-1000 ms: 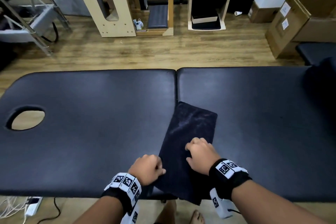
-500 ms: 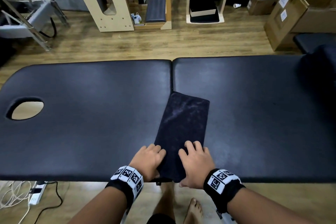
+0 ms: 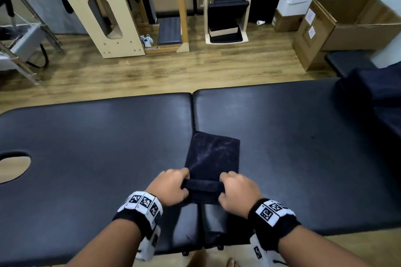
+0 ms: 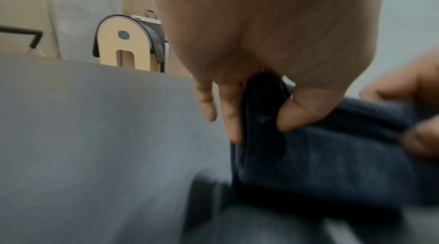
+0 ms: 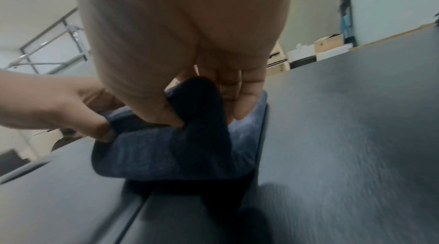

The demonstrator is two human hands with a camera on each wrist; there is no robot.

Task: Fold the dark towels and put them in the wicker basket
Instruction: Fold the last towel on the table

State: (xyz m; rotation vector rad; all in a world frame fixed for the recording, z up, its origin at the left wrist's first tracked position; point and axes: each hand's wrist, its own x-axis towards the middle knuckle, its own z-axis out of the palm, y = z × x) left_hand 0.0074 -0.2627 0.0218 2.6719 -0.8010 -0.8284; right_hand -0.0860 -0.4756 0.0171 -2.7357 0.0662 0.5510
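Dark towel (image 3: 213, 156) lying as a narrow strip beside the centre seam of the massage table (image 3: 97, 147), near end at the near edge. Left hand (image 3: 171, 187) and right hand (image 3: 238, 192) each pinching a near corner, thumb curled over cloth, fingers tucked beneath, the end raised off the padding. To fold well: lift both corners level, carry them together to the far end, match edges squarely, then press the crease flat. Versus half a second back: flat palms pressing then, now a pinched, lifted end. Wicker basket not in view.
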